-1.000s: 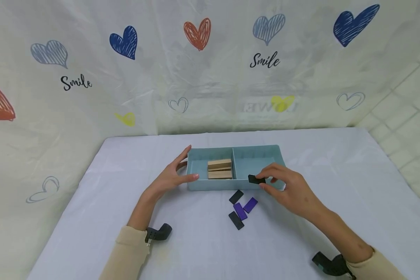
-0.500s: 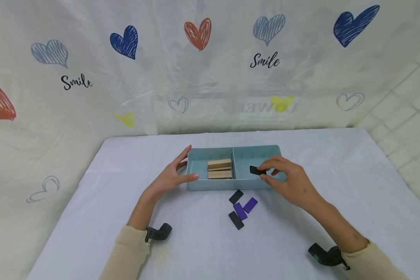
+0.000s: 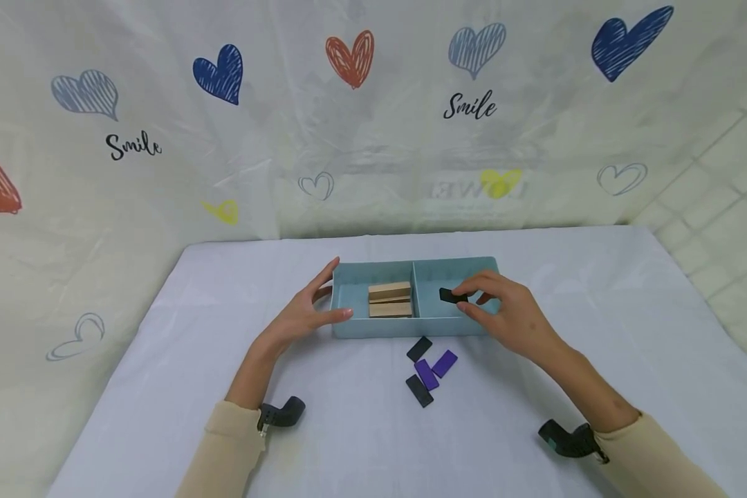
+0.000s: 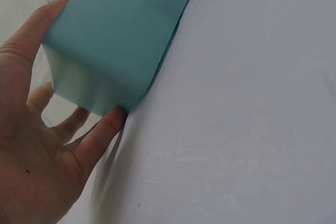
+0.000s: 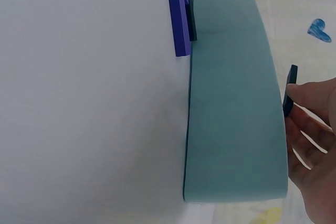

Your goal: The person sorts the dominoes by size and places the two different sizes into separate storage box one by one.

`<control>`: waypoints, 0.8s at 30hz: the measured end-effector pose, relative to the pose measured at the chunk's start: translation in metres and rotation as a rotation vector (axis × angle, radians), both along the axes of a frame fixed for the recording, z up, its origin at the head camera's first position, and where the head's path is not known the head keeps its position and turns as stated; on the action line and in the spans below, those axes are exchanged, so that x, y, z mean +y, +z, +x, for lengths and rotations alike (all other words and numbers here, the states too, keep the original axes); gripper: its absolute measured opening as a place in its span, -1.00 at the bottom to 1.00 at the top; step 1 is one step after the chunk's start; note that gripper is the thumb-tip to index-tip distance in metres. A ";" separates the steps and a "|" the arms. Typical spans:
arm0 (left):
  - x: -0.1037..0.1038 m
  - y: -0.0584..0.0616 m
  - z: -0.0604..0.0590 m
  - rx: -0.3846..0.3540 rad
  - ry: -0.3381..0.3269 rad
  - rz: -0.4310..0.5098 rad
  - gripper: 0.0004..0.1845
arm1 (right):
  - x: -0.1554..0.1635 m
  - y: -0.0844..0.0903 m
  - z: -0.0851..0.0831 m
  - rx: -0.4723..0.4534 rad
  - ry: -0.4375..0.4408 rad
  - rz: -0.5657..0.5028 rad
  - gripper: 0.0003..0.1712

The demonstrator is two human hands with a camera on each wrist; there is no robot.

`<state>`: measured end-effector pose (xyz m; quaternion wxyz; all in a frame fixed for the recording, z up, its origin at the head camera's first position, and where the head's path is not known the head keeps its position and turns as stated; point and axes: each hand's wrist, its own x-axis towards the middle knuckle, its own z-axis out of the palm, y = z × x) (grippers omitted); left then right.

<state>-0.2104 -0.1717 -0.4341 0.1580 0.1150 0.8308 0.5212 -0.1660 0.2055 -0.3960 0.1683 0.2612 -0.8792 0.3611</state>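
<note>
A light blue two-compartment tray [image 3: 348,332] sits mid-table; several wooden blocks [image 3: 390,300] lie stacked in its left compartment. My right hand [image 3: 473,299] pinches a small black tile [image 3: 450,295] and holds it over the right compartment; in the right wrist view the black tile [image 5: 289,91] shows edge-on above the tray wall [image 5: 233,108]. My left hand [image 3: 324,301] lies with straight fingers against the tray's left end, thumb at the front corner; the left wrist view shows that left hand [image 4: 58,103] cupping the tray end [image 4: 113,40]. Black and purple tiles [image 3: 427,369] lie loose in front of the tray.
A pale cloth covers the table [image 3: 131,387], and a heart-printed curtain [image 3: 224,76] hangs right behind it. Tiled wall shows at the far right. Bare cloth stretches to the left, right and front of the tray.
My right hand has carried the black tile from the tray's front wall back and slightly left, over the right compartment. The left hand has stayed at the tray's end.
</note>
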 end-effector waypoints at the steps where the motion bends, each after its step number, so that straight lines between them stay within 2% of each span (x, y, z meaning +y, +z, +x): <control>1: 0.000 0.000 0.000 0.000 0.001 -0.001 0.06 | 0.000 0.000 -0.001 0.000 0.000 0.002 -0.66; 24: 0.001 0.002 0.000 -0.006 0.008 0.002 0.06 | -0.010 0.002 -0.024 -0.054 -0.015 -0.006 -0.73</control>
